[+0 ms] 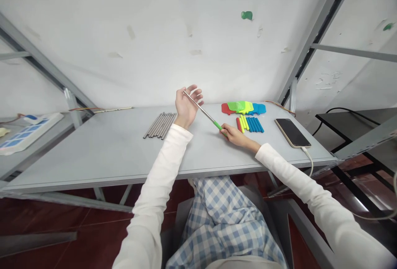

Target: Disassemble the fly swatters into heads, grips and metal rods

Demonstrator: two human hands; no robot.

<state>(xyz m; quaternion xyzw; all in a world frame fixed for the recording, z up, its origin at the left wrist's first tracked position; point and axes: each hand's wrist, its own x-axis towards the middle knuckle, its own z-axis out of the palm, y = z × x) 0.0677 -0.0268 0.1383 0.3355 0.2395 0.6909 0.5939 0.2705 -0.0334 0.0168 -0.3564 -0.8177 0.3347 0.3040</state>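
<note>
My right hand (233,134) is closed around the green grip of a slim metal rod (201,109) that slants up to the left. The rod's bare end meets my left hand (187,104) near the thumb and palm; whether the thumb presses on it I cannot tell. That hand is turned palm up with its fingers spread. Left of it on the table lies a row of several metal rods (159,126). Several short coloured sleeves, blue (255,124), yellow (244,123) and red (238,124), lie beyond my right hand.
Flat red, green, yellow and blue plastic pieces (242,107) overlap at the back of the grey table (102,149). A phone (292,132) with a white charging cable lies at the right. Metal frame posts (313,33) flank the white wall. A blue-and-white tray (29,132) sits far left.
</note>
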